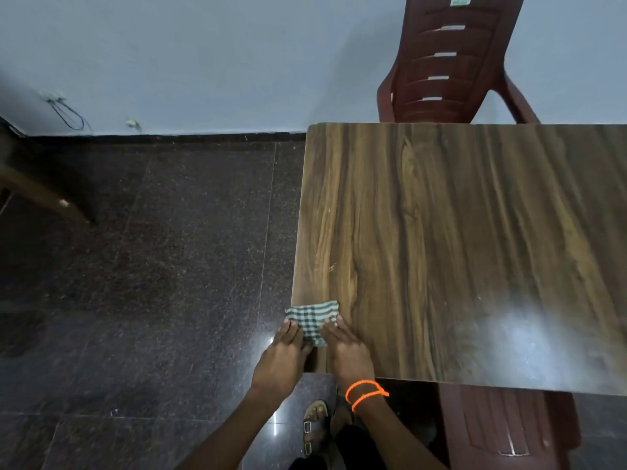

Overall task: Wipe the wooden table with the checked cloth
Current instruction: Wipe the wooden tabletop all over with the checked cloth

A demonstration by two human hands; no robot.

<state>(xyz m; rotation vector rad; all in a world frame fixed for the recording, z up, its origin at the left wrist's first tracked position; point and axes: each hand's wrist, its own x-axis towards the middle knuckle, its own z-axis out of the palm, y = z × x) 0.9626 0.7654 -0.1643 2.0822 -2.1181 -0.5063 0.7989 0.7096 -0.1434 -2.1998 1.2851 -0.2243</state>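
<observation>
Hands press flat on the folded green-and-white checked cloth (pixel 312 320) at the near left corner of the brown wood-grain table (pixel 475 249): left hand (pixel 281 357) and right hand (pixel 346 351), fingers straight, gripping nothing.

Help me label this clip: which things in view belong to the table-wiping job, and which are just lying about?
Part of the job:
checked cloth, at the table's near left corner
wooden table
left hand and right hand, straight fingers pressing on the cloth

Just lying about:
red plastic chair behind the table
second red chair on the near side
dark cable by the wall
</observation>
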